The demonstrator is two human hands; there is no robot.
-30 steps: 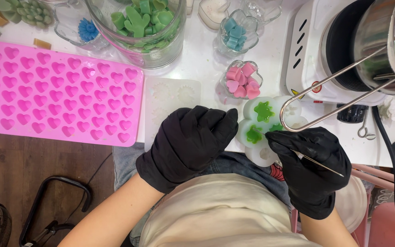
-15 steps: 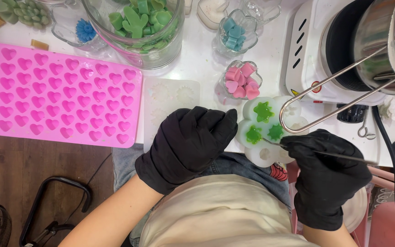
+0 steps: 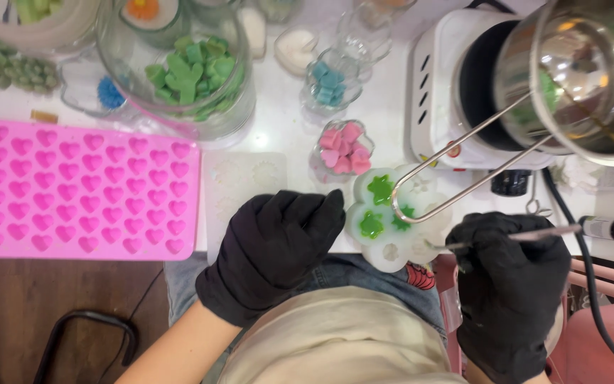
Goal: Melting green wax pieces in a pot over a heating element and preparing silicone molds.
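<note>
White flower mold [image 3: 392, 250] lies between left hand [image 3: 275, 249] and right hand [image 3: 509, 277].

I see black gloves covering my left hand [image 3: 273, 249] and right hand [image 3: 509, 277], bare forearms behind them, cream top, blue jeans.

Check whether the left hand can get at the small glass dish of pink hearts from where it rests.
Probably yes: the left hand lies just below the small glass dish of pink hearts, with only bare white table between them.
</note>
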